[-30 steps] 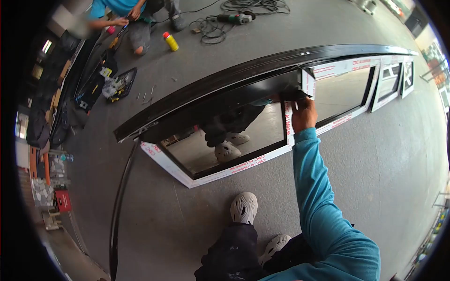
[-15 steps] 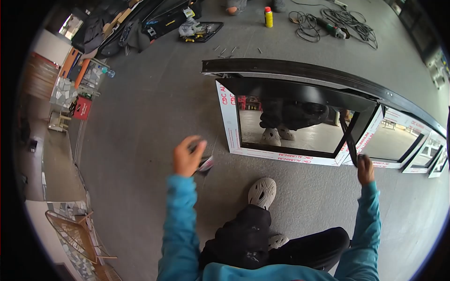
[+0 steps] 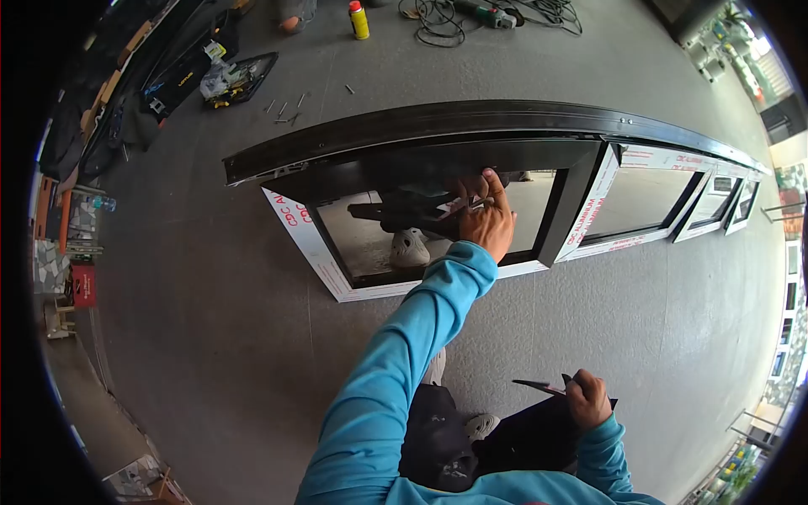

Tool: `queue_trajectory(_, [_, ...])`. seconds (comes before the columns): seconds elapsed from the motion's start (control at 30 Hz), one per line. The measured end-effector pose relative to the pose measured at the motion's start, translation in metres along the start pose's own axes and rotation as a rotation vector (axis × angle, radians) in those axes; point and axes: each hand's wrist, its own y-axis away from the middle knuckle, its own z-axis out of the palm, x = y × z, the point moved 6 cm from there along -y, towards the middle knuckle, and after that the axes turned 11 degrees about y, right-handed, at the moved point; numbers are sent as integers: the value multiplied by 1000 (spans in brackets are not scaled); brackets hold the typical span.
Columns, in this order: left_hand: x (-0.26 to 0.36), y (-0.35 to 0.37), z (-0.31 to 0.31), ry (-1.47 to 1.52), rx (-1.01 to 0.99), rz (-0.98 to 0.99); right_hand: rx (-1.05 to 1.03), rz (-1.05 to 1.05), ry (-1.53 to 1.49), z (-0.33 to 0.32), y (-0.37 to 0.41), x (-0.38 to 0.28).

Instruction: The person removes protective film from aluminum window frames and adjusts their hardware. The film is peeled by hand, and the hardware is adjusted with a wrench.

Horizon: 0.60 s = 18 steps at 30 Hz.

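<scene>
Black-framed rectangular glass panel sits on the grey floor. The left hand, fingers partly spread, reaches its upper rail; any grip I cannot tell. The right hand clenches a thin dark strip. Seemingly mid-handling at the rail, calling for precise fingertips.

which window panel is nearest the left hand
The leftmost window panel, behind the left hand; its top bar is black, while the panel beside it has white printed film there.
</scene>
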Motion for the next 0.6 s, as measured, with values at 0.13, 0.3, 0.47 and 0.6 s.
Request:
queue_trajectory(0.13, [1,-3,29,37,-181,-50,-9,114,-58,0,-8,-3])
queue_trajectory(0.3, [9,-7,23,291,-344,-133,-144,-16,-2,24,-13,-20])
queue_trajectory(0.47, [11,23,-24,802,-295,-303,63,118,-406,28,-34,-16])
queue_trajectory(0.6, [32,63,-68,2215,-374,-1000,222,-129,-950,44,-83,-86])
